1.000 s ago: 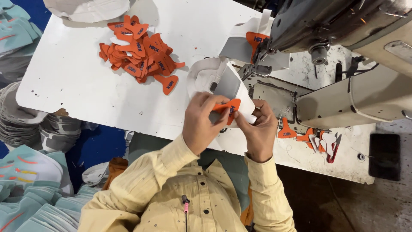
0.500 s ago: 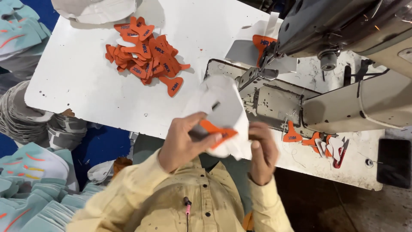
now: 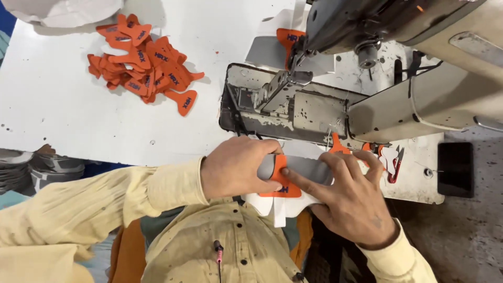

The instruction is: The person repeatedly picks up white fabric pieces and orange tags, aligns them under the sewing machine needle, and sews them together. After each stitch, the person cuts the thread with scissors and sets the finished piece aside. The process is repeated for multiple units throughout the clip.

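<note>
My left hand (image 3: 237,169) and my right hand (image 3: 350,198) both grip a grey and white fabric piece (image 3: 304,169) at the table's near edge, close to my chest. An orange tab (image 3: 283,181) lies on that piece, pinched under my left thumb and pressed by my right forefinger. A pile of several similar orange tabs (image 3: 148,64) lies on the white table (image 3: 63,115) to the far left. The sewing machine (image 3: 335,99) stands just beyond my hands.
Another grey piece with an orange tab (image 3: 287,42) sits under the machine's needle area. Small red-handled snips (image 3: 394,163) lie at the right of the machine base. Stacks of fabric (image 3: 31,167) lie below the table's left edge. A white bundle (image 3: 63,10) lies top left.
My hands have brought the fabric piece and orange tab down from above the table to the near edge by my chest. The view has shifted closer to the machine.
</note>
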